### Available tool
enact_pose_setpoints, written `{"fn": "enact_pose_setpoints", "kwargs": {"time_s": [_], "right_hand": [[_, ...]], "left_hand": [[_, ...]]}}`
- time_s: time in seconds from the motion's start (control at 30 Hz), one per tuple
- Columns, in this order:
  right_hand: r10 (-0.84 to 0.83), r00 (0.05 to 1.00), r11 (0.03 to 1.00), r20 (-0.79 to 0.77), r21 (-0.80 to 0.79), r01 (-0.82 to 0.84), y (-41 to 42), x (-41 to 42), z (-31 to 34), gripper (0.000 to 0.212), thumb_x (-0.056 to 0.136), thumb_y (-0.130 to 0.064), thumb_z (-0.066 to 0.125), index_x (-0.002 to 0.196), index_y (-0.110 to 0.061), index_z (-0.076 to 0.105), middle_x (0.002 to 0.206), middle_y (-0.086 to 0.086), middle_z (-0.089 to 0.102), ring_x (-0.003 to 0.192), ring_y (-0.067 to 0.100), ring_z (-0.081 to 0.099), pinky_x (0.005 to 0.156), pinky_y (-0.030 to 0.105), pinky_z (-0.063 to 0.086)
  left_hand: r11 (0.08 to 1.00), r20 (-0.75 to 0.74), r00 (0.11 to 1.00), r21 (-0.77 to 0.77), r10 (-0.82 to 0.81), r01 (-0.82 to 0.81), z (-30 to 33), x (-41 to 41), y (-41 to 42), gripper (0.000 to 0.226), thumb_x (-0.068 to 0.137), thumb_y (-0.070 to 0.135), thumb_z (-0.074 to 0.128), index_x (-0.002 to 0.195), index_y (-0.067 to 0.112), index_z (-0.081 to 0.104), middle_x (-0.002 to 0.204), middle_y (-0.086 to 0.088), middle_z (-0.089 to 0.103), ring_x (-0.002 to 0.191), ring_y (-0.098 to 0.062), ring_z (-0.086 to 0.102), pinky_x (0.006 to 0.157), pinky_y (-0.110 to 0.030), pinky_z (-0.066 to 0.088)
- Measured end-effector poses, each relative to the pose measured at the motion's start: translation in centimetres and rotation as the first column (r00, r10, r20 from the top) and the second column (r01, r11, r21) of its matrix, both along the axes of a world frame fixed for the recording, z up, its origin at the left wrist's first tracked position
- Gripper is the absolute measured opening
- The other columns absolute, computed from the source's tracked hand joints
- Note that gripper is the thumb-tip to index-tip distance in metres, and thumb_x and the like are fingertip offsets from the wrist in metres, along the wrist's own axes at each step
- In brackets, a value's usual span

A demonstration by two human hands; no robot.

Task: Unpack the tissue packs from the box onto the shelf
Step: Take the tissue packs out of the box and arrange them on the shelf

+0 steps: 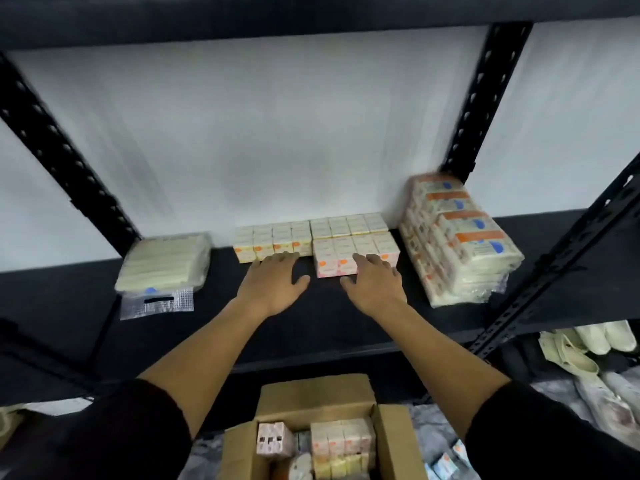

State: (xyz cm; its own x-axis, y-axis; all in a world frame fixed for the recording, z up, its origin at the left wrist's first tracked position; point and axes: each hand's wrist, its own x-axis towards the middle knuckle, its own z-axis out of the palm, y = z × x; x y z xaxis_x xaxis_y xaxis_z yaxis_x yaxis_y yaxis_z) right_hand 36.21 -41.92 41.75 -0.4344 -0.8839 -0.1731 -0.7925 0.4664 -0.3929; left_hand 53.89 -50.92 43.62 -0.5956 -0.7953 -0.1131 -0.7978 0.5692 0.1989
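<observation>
- The right hand (pixel 375 284) lay palm down with fingers spread and loose, fingertips touching the front face of the nearer block of tissue packs (pixel 353 252); it closed on nothing.
- The left hand (pixel 273 284) was posed the same way, flat and open, its fingertips at the front edge of the left block of tissue packs (pixel 273 239).
- Both forearms reached forward and up from black sleeves (pixel 114 431), nearly parallel, wrists straight.
- Beyond the fingertips, a third block of packs (pixel 348 225) sat against the white back wall (pixel 259 133).
- Right of the right hand, a tall wrapped bundle of tissue packs (pixel 460 240) stood on the same black shelf (pixel 311 327).
- Left of the left hand lay a flat pale wrapped pack (pixel 164 263) with a clear plastic handle flap hanging off the front.
- Below the arms, an open cardboard box (pixel 313 393) held more tissue packs (pixel 341 441).
- Black perforated uprights (pixel 485 95) framed the shelf; pale shoes (pixel 588 344) sat on the lower right.
</observation>
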Motion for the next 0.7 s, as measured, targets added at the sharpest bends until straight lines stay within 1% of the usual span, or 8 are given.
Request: {"fn": "enact_pose_setpoints", "kwargs": {"time_s": [0.17, 0.27, 0.4, 0.47, 0.57, 0.63, 0.7], "right_hand": [[0.027, 0.998, 0.999, 0.061, -0.049, -0.024, 3.1, 5.6, -3.3, 0.064, 0.096, -0.045, 0.053, 0.152, -0.018, 0.036, 0.155, 0.009, 0.039, 0.142, 0.030, 0.036, 0.118, 0.051, 0.026], [0.035, 0.994, 0.998, 0.101, -0.058, -0.029, 5.0, 7.9, -5.5, 0.064, 0.096, -0.044, 0.055, 0.152, -0.019, 0.036, 0.154, 0.008, 0.041, 0.139, 0.029, 0.039, 0.115, 0.050, 0.031], [0.040, 0.986, 0.999, 0.161, -0.021, -0.037, 7.3, 9.9, -9.4, 0.063, 0.097, -0.043, 0.056, 0.151, -0.019, 0.037, 0.151, 0.009, 0.044, 0.135, 0.030, 0.044, 0.110, 0.050, 0.039], [0.038, 0.981, 0.999, 0.189, 0.001, -0.039, 8.1, 10.6, -11.6, 0.062, 0.097, -0.043, 0.056, 0.151, -0.020, 0.038, 0.149, 0.008, 0.045, 0.135, 0.030, 0.044, 0.108, 0.049, 0.039], [0.024, 0.971, 0.998, 0.237, 0.058, -0.039, 9.4, 11.2, -15.6, 0.059, 0.097, -0.041, 0.056, 0.150, -0.022, 0.039, 0.149, 0.007, 0.046, 0.135, 0.029, 0.044, 0.110, 0.048, 0.038], [0.052, 0.971, 0.992, 0.233, 0.103, -0.078, 10.7, 11.3, -19.0, 0.057, 0.096, -0.041, 0.056, 0.148, -0.022, 0.041, 0.146, 0.008, 0.048, 0.131, 0.029, 0.048, 0.108, 0.045, 0.040], [0.067, 0.968, 0.982, 0.241, 0.154, -0.107, 12.0, 11.3, -22.9, 0.057, 0.097, -0.044, 0.054, 0.148, -0.023, 0.042, 0.146, 0.007, 0.049, 0.126, 0.030, 0.052, 0.104, 0.044, 0.044]], "left_hand": [[0.995, -0.067, 0.996, 0.084, 0.051, -0.045, -3.8, 6.0, 3.1, 0.065, 0.096, 0.052, 0.043, 0.151, 0.020, 0.030, 0.156, -0.003, 0.035, 0.142, -0.021, 0.034, 0.118, -0.045, 0.024], [0.990, -0.117, 0.990, 0.123, 0.078, -0.063, -6.3, 8.6, 4.8, 0.063, 0.096, 0.051, 0.045, 0.150, 0.020, 0.032, 0.153, -0.003, 0.039, 0.139, -0.021, 0.039, 0.115, -0.044, 0.030], [0.971, -0.174, 0.979, 0.231, 0.110, -0.067, -9.8, 10.8, 7.2, 0.059, 0.096, 0.048, 0.047, 0.147, 0.019, 0.036, 0.148, -0.005, 0.045, 0.134, -0.022, 0.043, 0.108, -0.043, 0.038], [0.955, -0.186, 0.974, 0.288, 0.133, -0.075, -11.8, 11.5, 8.1, 0.053, 0.096, 0.048, 0.048, 0.140, 0.020, 0.043, 0.138, -0.004, 0.052, 0.125, -0.020, 0.049, 0.102, -0.042, 0.044], [0.913, -0.180, 0.965, 0.394, 0.192, -0.108, -15.4, 12.2, 9.3, 0.041, 0.094, 0.049, 0.050, 0.126, 0.023, 0.052, 0.120, 0.002, 0.060, 0.106, -0.016, 0.058, 0.092, -0.041, 0.050], [0.873, -0.155, 0.964, 0.472, 0.217, -0.120, -18.8, 12.6, 10.4, 0.033, 0.092, 0.051, 0.051, 0.114, 0.027, 0.056, 0.107, 0.006, 0.063, 0.094, -0.014, 0.061, 0.086, -0.041, 0.052], [0.854, -0.113, 0.971, 0.504, 0.209, -0.125, -22.9, 12.8, 11.8, 0.026, 0.091, 0.052, 0.052, 0.103, 0.030, 0.057, 0.101, 0.006, 0.064, 0.089, -0.014, 0.062, 0.083, -0.042, 0.053]]}}
